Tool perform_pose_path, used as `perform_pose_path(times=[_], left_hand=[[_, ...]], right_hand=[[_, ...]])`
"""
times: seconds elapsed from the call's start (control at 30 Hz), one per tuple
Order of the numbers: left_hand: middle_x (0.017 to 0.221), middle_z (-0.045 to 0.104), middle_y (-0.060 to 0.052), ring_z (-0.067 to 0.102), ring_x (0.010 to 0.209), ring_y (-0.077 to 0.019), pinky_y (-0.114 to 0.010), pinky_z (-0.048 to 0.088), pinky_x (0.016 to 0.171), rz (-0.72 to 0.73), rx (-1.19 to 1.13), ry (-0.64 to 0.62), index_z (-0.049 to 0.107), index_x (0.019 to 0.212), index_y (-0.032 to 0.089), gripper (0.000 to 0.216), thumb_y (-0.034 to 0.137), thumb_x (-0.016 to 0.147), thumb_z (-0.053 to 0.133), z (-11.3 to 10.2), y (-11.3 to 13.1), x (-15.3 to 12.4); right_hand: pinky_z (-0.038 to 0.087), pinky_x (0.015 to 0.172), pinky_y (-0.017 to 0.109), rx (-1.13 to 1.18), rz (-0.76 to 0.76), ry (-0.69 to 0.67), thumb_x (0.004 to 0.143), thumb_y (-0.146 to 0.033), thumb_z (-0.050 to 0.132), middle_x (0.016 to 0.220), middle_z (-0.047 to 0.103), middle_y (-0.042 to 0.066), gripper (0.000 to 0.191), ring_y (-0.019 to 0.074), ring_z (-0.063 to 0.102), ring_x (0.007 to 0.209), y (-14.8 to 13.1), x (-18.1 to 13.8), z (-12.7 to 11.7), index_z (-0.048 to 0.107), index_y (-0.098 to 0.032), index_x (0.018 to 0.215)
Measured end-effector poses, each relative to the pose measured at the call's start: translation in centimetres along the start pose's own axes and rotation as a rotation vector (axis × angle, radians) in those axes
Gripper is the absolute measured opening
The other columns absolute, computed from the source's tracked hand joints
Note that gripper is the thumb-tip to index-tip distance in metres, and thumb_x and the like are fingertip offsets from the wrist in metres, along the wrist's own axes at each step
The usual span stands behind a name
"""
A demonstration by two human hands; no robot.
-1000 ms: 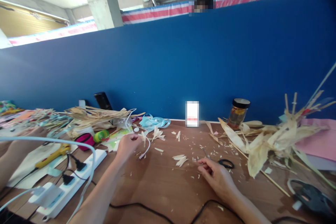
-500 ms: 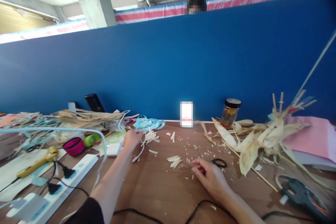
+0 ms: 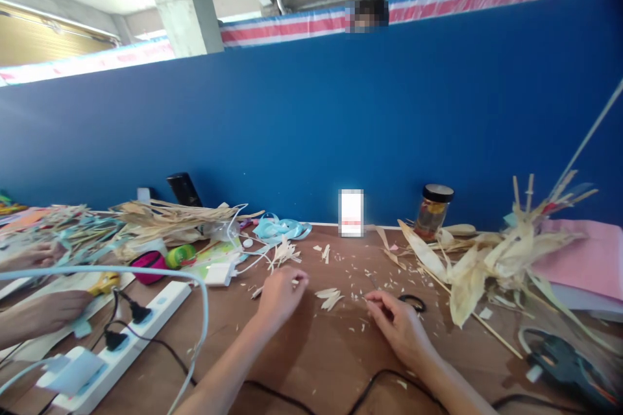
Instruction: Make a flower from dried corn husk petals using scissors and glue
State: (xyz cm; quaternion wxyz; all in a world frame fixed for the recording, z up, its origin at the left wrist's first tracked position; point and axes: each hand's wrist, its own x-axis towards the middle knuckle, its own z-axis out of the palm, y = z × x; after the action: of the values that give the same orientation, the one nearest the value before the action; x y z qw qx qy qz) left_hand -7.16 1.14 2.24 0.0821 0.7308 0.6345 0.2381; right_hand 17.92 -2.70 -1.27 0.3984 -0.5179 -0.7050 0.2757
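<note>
My left hand (image 3: 283, 293) is over the table, left of a small pile of cut pale husk pieces (image 3: 329, 298). Its fingers are pinched together; whatever they hold is too small to make out. On the other side of that pile, my right hand (image 3: 399, 324) rests low with thumb and fingers a little apart and nothing visible between them. Black-handled scissors (image 3: 413, 303) lie just beyond its fingers, partly hidden. Tiny husk scraps are scattered around. Farther back sits a bunch of husk strips (image 3: 285, 251) beside light blue ribbon (image 3: 280, 228).
Another person's hands (image 3: 46, 314) are at the left by a yellow glue gun (image 3: 104, 283). A white power strip (image 3: 146, 337) and cables lie left. Dried husks (image 3: 467, 279), a lidded jar (image 3: 433, 211) and a dark glue gun (image 3: 559, 356) are right. A blue partition (image 3: 311, 117) stands behind.
My left hand has come back from the husk strips toward me and to the right. My right hand is nearly unmoved. Another person's hands have appeared at the left.
</note>
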Motion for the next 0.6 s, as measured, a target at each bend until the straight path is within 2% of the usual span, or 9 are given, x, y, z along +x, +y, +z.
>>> perform_pose_path(times=[0.17, 0.3, 0.4, 0.6], left_hand=[[0.079, 0.064, -0.004, 0.055, 0.08, -0.0183, -0.028, 0.036, 0.075, 0.123, 0.092, -0.083, 0.066, 0.078, 0.022, 0.02, 0.022, 0.079, 0.046, 1.7, 3.0, -0.8], [0.085, 0.06, -0.006, 0.052, 0.083, -0.0196, -0.03, 0.037, 0.075, 0.189, 0.119, -0.073, 0.064, 0.085, 0.021, 0.021, 0.027, 0.081, 0.044, 3.2, 4.3, -1.5], [0.094, 0.058, -0.006, 0.05, 0.088, -0.0208, -0.031, 0.036, 0.079, 0.235, 0.112, -0.027, 0.061, 0.091, 0.022, 0.02, 0.031, 0.078, 0.049, 4.3, 4.7, -2.3], [0.092, 0.06, -0.005, 0.051, 0.087, -0.0191, -0.03, 0.037, 0.078, 0.326, 0.069, -0.035, 0.059, 0.095, 0.022, 0.022, 0.02, 0.083, 0.041, 5.5, 3.6, -2.8]], right_hand=[[0.043, 0.053, 0.021, 0.061, 0.009, 0.179, 0.083, -0.038, 0.042, 0.062, 0.061, 0.002, 0.026, 0.014, 0.055, 0.054, 0.2, 0.1, -0.6, 0.058, -0.018, 0.081], [0.043, 0.051, 0.021, 0.077, 0.059, 0.332, 0.082, -0.041, 0.043, 0.061, 0.06, 0.002, 0.028, 0.0137, 0.055, 0.053, 0.6, 0.4, -1.3, 0.058, -0.017, 0.079], [0.042, 0.05, 0.021, 0.125, 0.082, 0.453, 0.081, -0.043, 0.044, 0.059, 0.059, 0.001, 0.03, 0.0124, 0.052, 0.05, 0.8, 0.7, -2.0, 0.058, -0.017, 0.08], [0.039, 0.044, 0.019, 0.399, 0.115, 0.699, 0.078, -0.042, 0.051, 0.06, 0.054, -0.002, 0.027, 0.0088, 0.046, 0.047, -0.1, 1.0, -3.9, 0.057, -0.016, 0.08]])
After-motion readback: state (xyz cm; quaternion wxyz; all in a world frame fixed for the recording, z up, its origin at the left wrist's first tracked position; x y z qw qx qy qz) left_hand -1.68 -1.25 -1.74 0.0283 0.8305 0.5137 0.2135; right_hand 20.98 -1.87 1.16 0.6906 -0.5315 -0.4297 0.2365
